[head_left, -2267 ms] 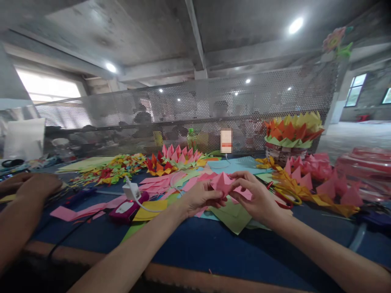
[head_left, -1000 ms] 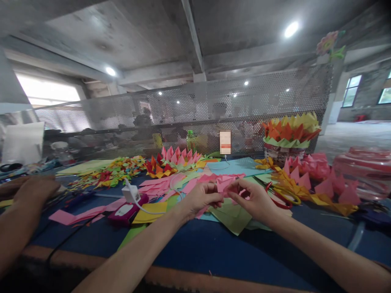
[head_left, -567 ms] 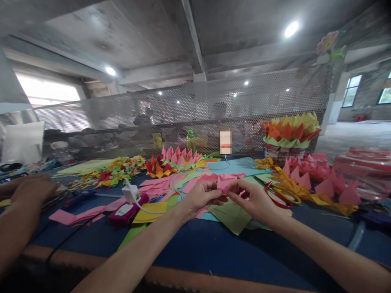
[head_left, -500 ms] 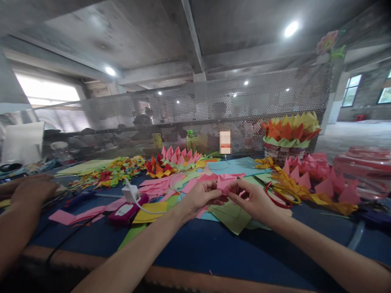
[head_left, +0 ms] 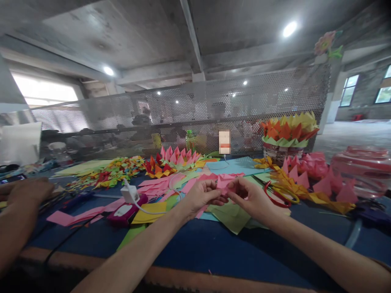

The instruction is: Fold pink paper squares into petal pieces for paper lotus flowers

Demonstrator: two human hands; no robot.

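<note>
Both my hands meet over the middle of the blue table [head_left: 195, 244] and pinch a small folded pink paper piece [head_left: 225, 182]. My left hand [head_left: 201, 196] has its fingers curled onto the piece's left side. From the right, my right hand [head_left: 252, 198] grips it with thumb and forefinger. Under the hands lie loose sheets, a green sheet [head_left: 233, 215] nearest.
Red-handled scissors [head_left: 276, 195] lie right of my hands. A pink device with a white charger [head_left: 128, 203] sits left. Folded paper flowers [head_left: 174, 158], a paper basket [head_left: 287, 136] and pink cones [head_left: 326, 185] ring the work area. Another person's hand [head_left: 29, 191] rests far left. A mesh screen [head_left: 183, 114] stands behind.
The pink piece, first held up spread into a peaked shape, has been pressed smaller and lowered between my fingertips. My hands stay in the same place.
</note>
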